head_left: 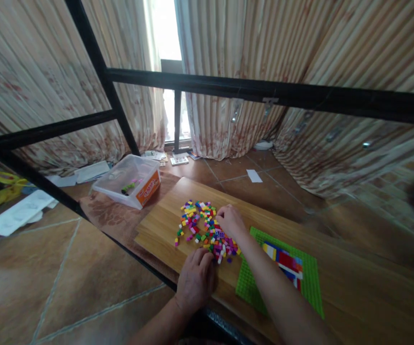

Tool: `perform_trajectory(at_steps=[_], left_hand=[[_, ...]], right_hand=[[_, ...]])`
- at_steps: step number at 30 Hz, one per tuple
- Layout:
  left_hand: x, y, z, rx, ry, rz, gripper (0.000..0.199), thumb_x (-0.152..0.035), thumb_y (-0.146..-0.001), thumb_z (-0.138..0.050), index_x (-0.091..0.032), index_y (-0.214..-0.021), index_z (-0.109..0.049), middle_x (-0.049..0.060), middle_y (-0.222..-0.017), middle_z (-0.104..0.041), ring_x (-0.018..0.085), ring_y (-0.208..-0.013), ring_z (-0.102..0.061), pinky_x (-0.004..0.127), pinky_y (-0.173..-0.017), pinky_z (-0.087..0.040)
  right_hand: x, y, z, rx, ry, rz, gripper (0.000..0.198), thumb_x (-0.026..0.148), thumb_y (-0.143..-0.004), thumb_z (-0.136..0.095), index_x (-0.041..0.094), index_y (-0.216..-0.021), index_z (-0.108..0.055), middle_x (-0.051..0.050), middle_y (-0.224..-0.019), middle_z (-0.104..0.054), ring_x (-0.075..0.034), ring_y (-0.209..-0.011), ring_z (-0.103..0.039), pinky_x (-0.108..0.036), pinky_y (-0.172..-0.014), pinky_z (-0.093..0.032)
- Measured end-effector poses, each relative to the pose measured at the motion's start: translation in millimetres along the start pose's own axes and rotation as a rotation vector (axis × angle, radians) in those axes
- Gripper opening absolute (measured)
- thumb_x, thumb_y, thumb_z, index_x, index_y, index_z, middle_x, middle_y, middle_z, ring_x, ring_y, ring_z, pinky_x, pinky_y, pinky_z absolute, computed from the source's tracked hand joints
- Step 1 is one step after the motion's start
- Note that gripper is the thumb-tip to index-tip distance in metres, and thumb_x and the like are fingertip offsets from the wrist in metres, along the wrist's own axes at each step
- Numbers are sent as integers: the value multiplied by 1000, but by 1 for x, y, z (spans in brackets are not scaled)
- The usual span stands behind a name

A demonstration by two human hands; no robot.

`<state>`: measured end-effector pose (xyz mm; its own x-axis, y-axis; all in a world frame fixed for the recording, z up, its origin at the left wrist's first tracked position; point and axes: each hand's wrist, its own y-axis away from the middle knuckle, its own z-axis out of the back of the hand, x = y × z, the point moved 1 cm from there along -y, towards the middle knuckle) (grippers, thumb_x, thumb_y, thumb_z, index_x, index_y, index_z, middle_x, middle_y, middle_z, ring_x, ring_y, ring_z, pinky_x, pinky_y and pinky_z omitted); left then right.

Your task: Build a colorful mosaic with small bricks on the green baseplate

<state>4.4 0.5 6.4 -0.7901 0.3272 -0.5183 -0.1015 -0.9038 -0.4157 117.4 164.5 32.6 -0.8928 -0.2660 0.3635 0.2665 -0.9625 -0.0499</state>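
A loose pile of small, many-coloured building bricks is spread over the wooden board. My right hand reaches into its far right side, fingers bent down and drawn together; whatever they pinch is too small to name. At the near edge of the pile is my left hand, its fingers curled in, and their tips are partly hidden. To the right lies a green baseplate, partly covered by my right forearm. Red, blue, white and yellow bricks are set on it in a block.
The wooden board rests on a brown cloth. Beyond its left end stands a clear plastic box with an orange label and a few pieces inside. Black metal rails cross in front of the curtains. Papers lie on the tiled floor.
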Motion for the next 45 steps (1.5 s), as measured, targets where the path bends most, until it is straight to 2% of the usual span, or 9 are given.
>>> perform_trajectory(at_steps=[7,12,17,21,23,28,35,41,45], left_hand=[[2,-2,-1,-13,-8,-22,17,-16,-90,-43,-22,-97,-58,9,-97,-61,20,-87,-61,35,-77,-54],[3,-4,0,-20,-27,-37,15,-17,-89,-45,-21,-96,-58,8,-98,-62,20,-89,-61,36,-78,-54],[6,-6,0,-29,-53,-75,13,-19,-89,-47,-21,-96,-58,8,-96,-62,22,-91,-61,36,-80,-52],[7,-8,0,-28,-99,-91,14,-20,-89,-47,-21,-96,-59,8,-94,-63,22,-90,-61,37,-80,-51],[8,-8,0,-30,-110,-98,14,-20,-89,-47,-20,-95,-59,9,-94,-63,23,-92,-61,37,-81,-51],[11,-9,-2,-30,-146,-109,14,-22,-89,-46,-19,-94,-59,9,-94,-64,23,-92,-60,36,-82,-50],[11,-10,-2,-33,-169,-112,16,-23,-89,-46,-17,-94,-60,10,-95,-64,23,-94,-60,36,-81,-50],[11,-10,-2,-30,-165,-104,15,-23,-89,-46,-18,-94,-59,10,-96,-63,22,-93,-60,35,-81,-50],[10,-10,-1,-37,-166,-117,15,-23,-90,-46,-18,-95,-59,9,-94,-63,22,-93,-60,35,-82,-50]], right_hand=[[19,18,-1,-18,-30,16,20,16,-85,-51,18,-75,-69,-8,-85,-69,-20,-86,-57,-30,-79,-37],[31,45,16,-94,-142,9,18,19,-90,-50,21,-85,-67,-4,-91,-68,-17,-88,-58,-28,-81,-39],[34,115,26,-296,-795,-82,16,22,-87,-51,22,-82,-66,-1,-84,-65,-13,-75,-62,-24,-71,-48],[10,178,19,-291,-1169,-261,10,25,-77,-62,22,-82,-70,-1,-81,-68,-15,-71,-65,-27,-67,-53],[-13,203,18,-320,-1240,-406,11,29,-71,-66,21,-77,-71,-2,-74,-69,-17,-68,-66,-29,-66,-53],[-68,238,29,-412,-1320,-586,26,40,-63,-75,19,-79,-73,-2,-66,-69,-16,-59,-63,-29,-59,-52],[-102,236,41,-554,-1086,-568,37,51,-76,-64,18,-91,-71,-6,-77,-71,-19,-64,-65,-31,-60,-52],[-104,220,44,-581,-684,-392,30,42,-88,-52,20,-90,-72,-7,-85,-71,-20,-76,-65,-33,-73,-49],[-102,211,38,-611,-591,-318,29,39,-90,-50,21,-88,-73,-7,-85,-68,-20,-80,-62,-33,-75,-48]])
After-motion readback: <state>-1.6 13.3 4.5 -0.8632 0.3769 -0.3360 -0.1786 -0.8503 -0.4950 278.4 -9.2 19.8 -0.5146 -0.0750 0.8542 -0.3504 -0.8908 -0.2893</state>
